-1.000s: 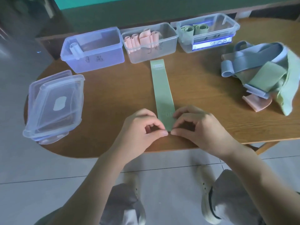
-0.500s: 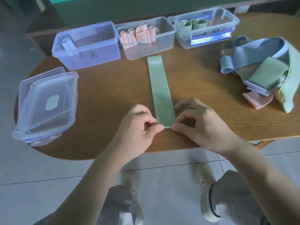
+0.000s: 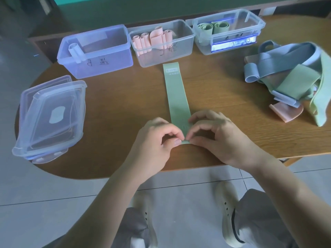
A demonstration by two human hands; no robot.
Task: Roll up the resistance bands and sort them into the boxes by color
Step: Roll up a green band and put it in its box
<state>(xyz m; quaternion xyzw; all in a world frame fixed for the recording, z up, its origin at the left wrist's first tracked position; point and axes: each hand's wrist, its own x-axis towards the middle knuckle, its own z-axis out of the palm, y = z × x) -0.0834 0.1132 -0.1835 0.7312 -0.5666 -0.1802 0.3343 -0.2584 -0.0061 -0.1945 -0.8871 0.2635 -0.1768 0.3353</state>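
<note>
— Hands first: what are they doing?
— Both are pinching the near end of the green band (image 3: 176,97). The left hand (image 3: 157,138) and the right hand (image 3: 217,136) are meeting fingertip to fingertip at its edge, fingers curled.
— Where is the band lying?
— Flat on the table (image 3: 114,108), stretching away toward the middle box (image 3: 162,42), which is holding pink rolls.
— And the other boxes?
— The left box (image 3: 95,51) is holding one pale blue roll; the right box (image 3: 228,30) is holding green rolls.
— Anything further out?
— A pile of loose bands (image 3: 293,76), blue, green and pink, is sitting at the right, and stacked lids (image 3: 51,115) are resting at the left edge.
</note>
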